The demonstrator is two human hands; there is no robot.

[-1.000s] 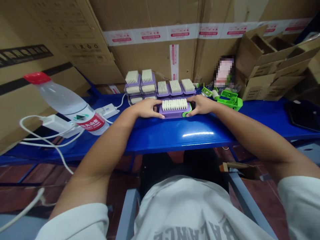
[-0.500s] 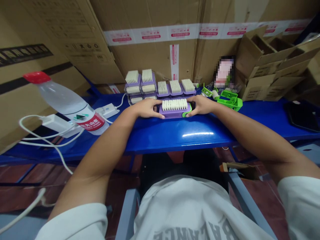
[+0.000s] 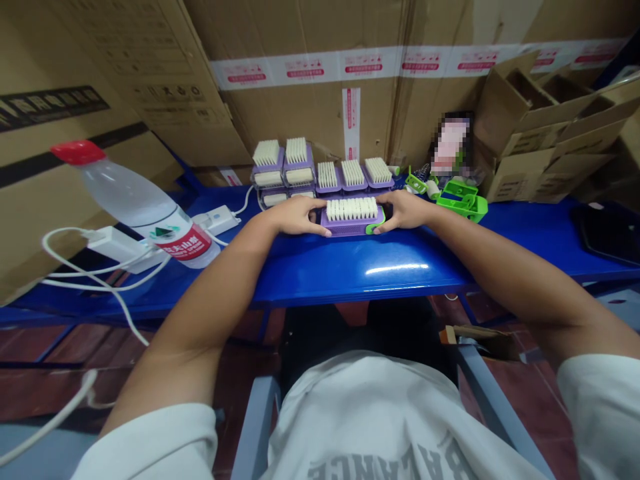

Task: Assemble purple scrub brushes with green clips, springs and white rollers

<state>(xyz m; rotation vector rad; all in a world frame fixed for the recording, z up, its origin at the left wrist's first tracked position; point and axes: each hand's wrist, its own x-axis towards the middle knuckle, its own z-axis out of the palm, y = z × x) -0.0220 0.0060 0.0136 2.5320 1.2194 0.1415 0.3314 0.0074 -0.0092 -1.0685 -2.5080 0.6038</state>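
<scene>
A purple brush (image 3: 345, 228) with white bristles on top and a green piece at its right end lies lengthwise at the middle of the blue table. My left hand (image 3: 299, 217) grips its left end, thumb along the near side. My right hand (image 3: 406, 212) holds the right end by the green piece, fingers behind it. Both hands are closed on the brush, and their far fingertips are partly hidden. Just behind stand several like purple brushes (image 3: 353, 175) in a row, bristles up. More brushes (image 3: 283, 165) are stacked to the left of that row.
A tilted-looking water bottle (image 3: 145, 207) and a white power strip (image 3: 117, 248) with cables are on the left. Green plastic parts (image 3: 463, 200) and a phone (image 3: 450, 143) sit at the back right, beside cardboard dividers (image 3: 540, 127). A dark flat object (image 3: 610, 230) lies far right.
The hands and the brush stay in the same hold. The whole view has shifted very slightly; nothing else visibly differs.
</scene>
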